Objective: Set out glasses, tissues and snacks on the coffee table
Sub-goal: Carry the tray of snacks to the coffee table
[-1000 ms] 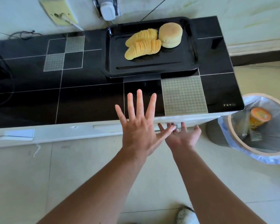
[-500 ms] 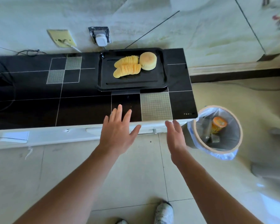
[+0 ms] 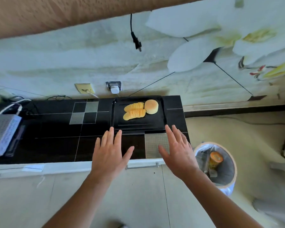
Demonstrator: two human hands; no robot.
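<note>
Presently the snacks (image 3: 141,109), two rows of crisps and a round cake, sit together on a black tray (image 3: 138,125) at the far right of the worktop (image 3: 56,142), probably so they carry as one load. Left hand (image 3: 109,155) and right hand (image 3: 178,153) reach toward its near edge, fingers straight and spread, grip empty.

1. No writing can be read anywhere from where I stand.
2. The orange cup (image 3: 216,159) in the bin (image 3: 227,155), just right of the right hand's fingers (image 3: 170,135), carries a printed label, too blurred to make out.
3. The grey box (image 3: 2,134), well left of the left hand's fingers (image 3: 109,137), shows rows of small marks, too small to tell.
</note>
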